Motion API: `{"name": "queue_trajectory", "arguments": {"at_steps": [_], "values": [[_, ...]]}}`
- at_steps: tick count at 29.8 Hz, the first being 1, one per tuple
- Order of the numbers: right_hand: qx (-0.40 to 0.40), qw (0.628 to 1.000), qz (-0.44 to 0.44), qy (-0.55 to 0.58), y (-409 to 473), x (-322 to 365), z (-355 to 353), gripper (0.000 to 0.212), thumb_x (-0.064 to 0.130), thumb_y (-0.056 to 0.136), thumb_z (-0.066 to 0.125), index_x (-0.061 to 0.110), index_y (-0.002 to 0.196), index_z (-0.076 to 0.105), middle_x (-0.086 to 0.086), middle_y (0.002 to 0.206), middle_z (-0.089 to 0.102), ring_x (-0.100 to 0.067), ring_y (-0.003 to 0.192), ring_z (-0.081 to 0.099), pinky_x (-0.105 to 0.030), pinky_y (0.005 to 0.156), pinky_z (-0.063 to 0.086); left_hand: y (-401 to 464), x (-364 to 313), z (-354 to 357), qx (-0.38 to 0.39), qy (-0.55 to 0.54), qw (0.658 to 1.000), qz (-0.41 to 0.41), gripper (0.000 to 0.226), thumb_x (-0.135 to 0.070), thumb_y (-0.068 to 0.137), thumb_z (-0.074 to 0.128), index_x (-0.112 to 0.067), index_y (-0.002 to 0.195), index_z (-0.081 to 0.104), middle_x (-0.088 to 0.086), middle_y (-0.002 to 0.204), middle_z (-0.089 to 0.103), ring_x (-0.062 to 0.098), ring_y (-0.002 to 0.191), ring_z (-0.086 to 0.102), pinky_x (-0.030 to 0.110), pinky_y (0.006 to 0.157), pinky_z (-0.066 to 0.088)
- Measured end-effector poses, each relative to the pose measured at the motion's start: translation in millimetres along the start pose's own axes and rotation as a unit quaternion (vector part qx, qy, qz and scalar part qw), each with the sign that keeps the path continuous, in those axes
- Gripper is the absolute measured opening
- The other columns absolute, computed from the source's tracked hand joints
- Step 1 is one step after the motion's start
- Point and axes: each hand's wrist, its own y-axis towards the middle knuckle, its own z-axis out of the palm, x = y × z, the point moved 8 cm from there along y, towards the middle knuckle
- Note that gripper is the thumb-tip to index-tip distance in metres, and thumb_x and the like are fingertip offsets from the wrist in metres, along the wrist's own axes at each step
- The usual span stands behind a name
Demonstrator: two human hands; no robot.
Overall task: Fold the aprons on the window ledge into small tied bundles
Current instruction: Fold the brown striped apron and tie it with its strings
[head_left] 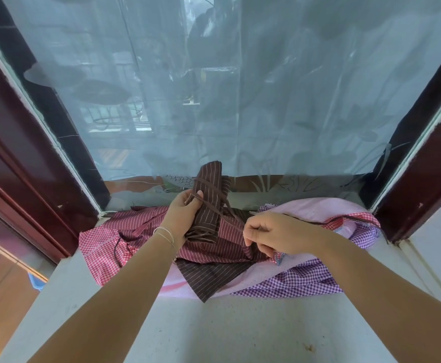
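My left hand point(181, 214) grips a rolled brown pinstriped apron bundle point(210, 195) and holds it upright above the pile, thumb pressing a brown strap point(211, 188) wound around it. My right hand point(269, 235) is to the right of the bundle, fingers curled and pinching the free end of that strap, which runs taut from the roll. Under both hands lie loose aprons: a maroon striped one point(230, 244), a red checked one point(99, 247), a dark brown striped one point(209, 277) and a purple checked one point(292, 280).
The grey window ledge point(214, 331) stretches toward me. A pink cloth point(316, 213) lies at the right under the aprons. Film-covered window glass point(214, 87) stands just behind the pile, between dark red frames point(12, 142).
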Motion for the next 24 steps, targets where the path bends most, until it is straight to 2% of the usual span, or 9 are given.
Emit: {"name": "queue_trajectory", "arguments": {"at_steps": [3, 5, 8, 10, 12, 17, 20, 22, 24], "values": [[-0.044, 0.997, 0.048, 0.049, 2.7, -8.9, -5.2, 0.045, 0.05, 0.097, 0.034, 0.015, 0.088, 0.061, -0.003, 0.076, 0.069, -0.011, 0.057, 0.056, -0.026, 0.06, 0.046, -7.5, -18.2, 3.8, 0.02, 0.077, 0.994, 0.072, 0.021, -0.03, 0.095, 0.055, -0.017, 0.112, 0.059, 0.009, 0.102, 0.07, 0.026, 0.089, 0.069, 0.043, 0.082, 0.057], [-0.126, 0.986, 0.057, 0.09, 4.7, -9.1, -19.5, 0.057, 0.059, 0.091, 0.029, 0.012, 0.102, 0.059, -0.008, 0.098, 0.066, -0.015, 0.07, 0.065, -0.028, 0.066, 0.052, -15.7, -35.7, 11.4, 0.032, 0.21, 0.966, 0.15, 0.023, -0.031, 0.095, 0.054, -0.022, 0.116, 0.055, -0.003, 0.1, 0.068, 0.013, 0.087, 0.068, 0.026, 0.073, 0.058], [-0.161, 0.973, 0.01, 0.168, 11.7, 1.6, -25.9, 0.03, 0.049, 0.092, 0.046, 0.027, 0.112, 0.051, 0.014, 0.111, 0.06, -0.01, 0.087, 0.069, -0.026, 0.075, 0.057, -29.2, -52.2, 29.2, 0.043, 0.365, 0.898, 0.243, 0.029, -0.031, 0.096, 0.052, -0.028, 0.125, 0.048, -0.014, 0.096, 0.064, 0.001, 0.081, 0.063, 0.016, 0.065, 0.053], [-0.153, 0.963, -0.005, 0.22, 18.9, 4.2, -20.2, 0.017, 0.038, 0.09, 0.058, 0.032, 0.105, 0.053, 0.016, 0.102, 0.065, -0.008, 0.089, 0.069, -0.024, 0.077, 0.056, -38.9, -61.5, 37.4, 0.014, 0.437, 0.843, 0.313, 0.035, -0.03, 0.096, 0.052, -0.029, 0.13, 0.046, -0.009, 0.105, 0.066, 0.009, 0.087, 0.064, 0.027, 0.071, 0.054], [-0.188, 0.948, 0.011, 0.259, 23.0, -3.2, -19.9, 0.005, 0.024, 0.092, 0.061, 0.022, 0.096, 0.058, 0.006, 0.086, 0.069, -0.01, 0.08, 0.068, -0.023, 0.076, 0.056, -46.7, -68.8, 42.1, -0.027, 0.486, 0.787, 0.379, 0.04, -0.027, 0.095, 0.054, -0.026, 0.134, 0.046, -0.005, 0.119, 0.063, 0.017, 0.093, 0.064, 0.028, 0.069, 0.049], [-0.158, 0.98, 0.033, 0.118, 9.9, -3.8, -26.9, 0.022, 0.019, 0.099, 0.048, 0.015, 0.083, 0.062, 0.005, 0.06, 0.054, -0.01, 0.06, 0.057, -0.032, 0.072, 0.054, -55.3, -70.3, 46.3, -0.05, 0.582, 0.662, 0.47, 0.039, -0.035, 0.091, 0.054, -0.02, 0.127, 0.054, -0.002, 0.111, 0.066, 0.023, 0.07, 0.067, 0.028, 0.047, 0.047], [-0.212, 0.943, 0.003, 0.257, -3.4, -2.4, -60.7, 0.022, 0.019, 0.101, 0.043, 0.012, 0.086, 0.057, 0.007, 0.056, 0.048, -0.016, 0.052, 0.051, -0.03, 0.052, 0.054, -54.9, -59.5, 52.2, 0.021, 0.6, 0.623, 0.501, 0.039, -0.038, 0.093, 0.049, -0.022, 0.128, 0.052, -0.003, 0.113, 0.065, 0.021, 0.074, 0.068, 0.03, 0.05, 0.051], [-0.285, 0.895, -0.033, 0.34, -13.1, -6.8, -92.8, 0.025, 0.016, 0.102, 0.04, 0.015, 0.083, 0.056, 0.005, 0.055, 0.046, -0.015, 0.047, 0.036, -0.022, 0.038, 0.035, -68.4, -54.2, 65.7, 0.081, 0.579, 0.591, 0.556, 0.036, -0.037, 0.095, 0.043, -0.021, 0.127, 0.05, -0.003, 0.116, 0.064, 0.018, 0.079, 0.067, 0.028, 0.055, 0.052], [-0.33, 0.885, -0.047, 0.325, -17.5, -10.3, -119.2, 0.033, 0.016, 0.103, 0.039, 0.023, 0.077, 0.058, 0.005, 0.054, 0.043, -0.011, 0.044, 0.027, -0.019, 0.04, 0.022, -84.0, -54.4, 79.1, 0.116, 0.534, 0.584, 0.6, 0.034, -0.035, 0.099, 0.04, -0.019, 0.128, 0.045, 0.001, 0.12, 0.062, 0.019, 0.087, 0.066, 0.029, 0.064, 0.053]]}}
